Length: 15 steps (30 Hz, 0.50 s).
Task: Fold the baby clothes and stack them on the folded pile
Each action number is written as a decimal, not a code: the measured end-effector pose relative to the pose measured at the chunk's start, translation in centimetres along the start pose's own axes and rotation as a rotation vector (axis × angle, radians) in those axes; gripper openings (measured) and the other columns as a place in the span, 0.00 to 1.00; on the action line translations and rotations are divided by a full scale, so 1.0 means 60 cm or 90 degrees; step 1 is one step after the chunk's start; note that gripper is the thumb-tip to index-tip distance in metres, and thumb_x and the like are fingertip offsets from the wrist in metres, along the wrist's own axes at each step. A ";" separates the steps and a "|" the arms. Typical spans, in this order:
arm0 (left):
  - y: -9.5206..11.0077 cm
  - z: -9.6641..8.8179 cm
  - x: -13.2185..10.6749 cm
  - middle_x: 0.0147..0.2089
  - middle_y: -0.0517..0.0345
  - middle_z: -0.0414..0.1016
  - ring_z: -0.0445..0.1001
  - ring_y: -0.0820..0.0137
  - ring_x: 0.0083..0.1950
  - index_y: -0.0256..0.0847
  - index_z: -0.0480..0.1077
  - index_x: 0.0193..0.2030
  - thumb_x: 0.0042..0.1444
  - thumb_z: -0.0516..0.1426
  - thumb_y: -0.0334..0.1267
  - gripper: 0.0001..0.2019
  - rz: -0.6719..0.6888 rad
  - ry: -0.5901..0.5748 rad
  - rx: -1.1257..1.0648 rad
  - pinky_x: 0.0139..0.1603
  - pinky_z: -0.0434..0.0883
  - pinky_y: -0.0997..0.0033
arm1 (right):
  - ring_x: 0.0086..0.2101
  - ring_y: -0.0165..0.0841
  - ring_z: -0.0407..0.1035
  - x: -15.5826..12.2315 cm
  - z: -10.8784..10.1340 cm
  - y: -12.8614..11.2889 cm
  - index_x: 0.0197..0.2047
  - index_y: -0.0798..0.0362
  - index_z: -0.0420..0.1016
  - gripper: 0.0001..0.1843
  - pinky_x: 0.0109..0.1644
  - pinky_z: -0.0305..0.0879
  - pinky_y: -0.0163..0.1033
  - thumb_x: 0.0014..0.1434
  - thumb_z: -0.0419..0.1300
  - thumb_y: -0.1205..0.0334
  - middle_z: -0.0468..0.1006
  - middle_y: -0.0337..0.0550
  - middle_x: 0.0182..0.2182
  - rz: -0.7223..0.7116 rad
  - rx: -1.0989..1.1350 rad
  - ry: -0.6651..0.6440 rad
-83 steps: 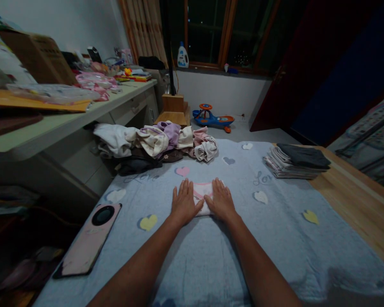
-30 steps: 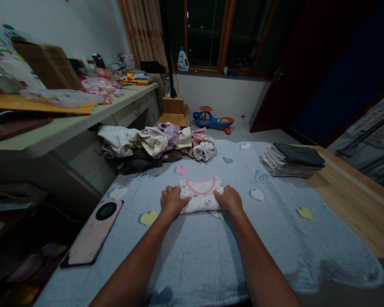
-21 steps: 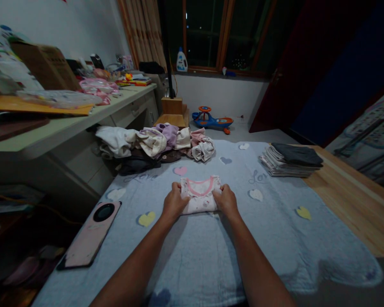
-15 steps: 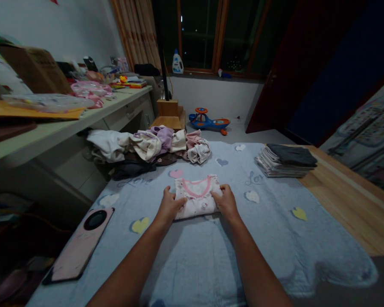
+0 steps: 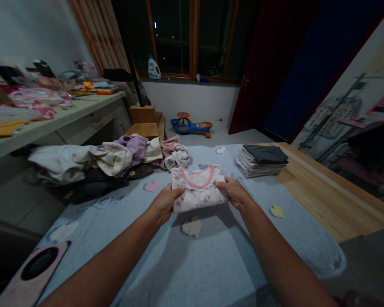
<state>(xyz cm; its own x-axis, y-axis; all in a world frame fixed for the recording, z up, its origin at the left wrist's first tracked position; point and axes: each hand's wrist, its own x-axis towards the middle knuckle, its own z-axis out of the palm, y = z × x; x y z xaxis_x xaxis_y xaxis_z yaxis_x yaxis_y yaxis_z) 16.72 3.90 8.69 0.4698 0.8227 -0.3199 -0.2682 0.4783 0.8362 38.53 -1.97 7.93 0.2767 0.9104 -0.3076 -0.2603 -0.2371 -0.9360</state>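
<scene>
fingers (image 5: 178, 192) of both hands are closed on the folded white top (image 5: 198, 189) with its pink-trimmed collar, my left hand (image 5: 164, 204) gripping its left side and my right hand (image 5: 235, 192) its right side. i hold it in front of me, collar away from me, and it seems to be just above the pale blue blanket (image 5: 211, 260), though i cannot tell if its lower edge touches. a pink felt heart (image 5: 152, 186) lies just beside my left hand. past it a heap of crumpled clothes (image 5: 92, 164) sits at the blanket's far edge, below the worktop (image 5: 60, 123). to the right a neat stack of folded clothes (image 5: 260, 161) rests near the blanket's edge. a pink-cased phone (image 5: 32, 273) lies at the lower left, and a blue-and-orange ride-on toy (image 5: 192, 124) stands on the floor beyond.
</scene>
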 end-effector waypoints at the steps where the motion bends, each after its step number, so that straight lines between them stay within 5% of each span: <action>1: 0.000 0.015 0.007 0.40 0.47 0.82 0.81 0.62 0.34 0.35 0.72 0.49 0.48 0.63 0.29 0.19 0.003 -0.006 0.008 0.34 0.78 0.67 | 0.25 0.33 0.74 -0.001 -0.013 -0.014 0.37 0.55 0.76 0.15 0.28 0.68 0.33 0.42 0.67 0.63 0.82 0.43 0.29 0.002 -0.007 0.010; 8: 0.025 0.157 0.051 0.36 0.55 0.81 0.78 0.69 0.29 0.40 0.72 0.47 0.56 0.57 0.30 0.12 0.026 -0.062 0.075 0.31 0.75 0.72 | 0.25 0.34 0.75 -0.013 -0.113 -0.129 0.37 0.55 0.76 0.08 0.30 0.72 0.35 0.51 0.65 0.65 0.81 0.43 0.26 -0.065 -0.127 0.104; 15: 0.064 0.296 0.115 0.30 0.58 0.73 0.72 0.73 0.30 0.38 0.69 0.39 0.52 0.56 0.26 0.08 -0.010 -0.109 0.156 0.34 0.73 0.72 | 0.27 0.38 0.76 0.000 -0.233 -0.237 0.36 0.59 0.79 0.04 0.29 0.71 0.36 0.55 0.64 0.68 0.79 0.48 0.23 -0.140 -0.318 0.264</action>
<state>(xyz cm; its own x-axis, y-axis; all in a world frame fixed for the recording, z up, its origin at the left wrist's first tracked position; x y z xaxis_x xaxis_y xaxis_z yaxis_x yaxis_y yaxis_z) 33.83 5.94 17.59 0.6133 0.7417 -0.2715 -0.0578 0.3849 0.9211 55.17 -3.35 18.87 0.6319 0.7735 -0.0487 0.2721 -0.2802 -0.9206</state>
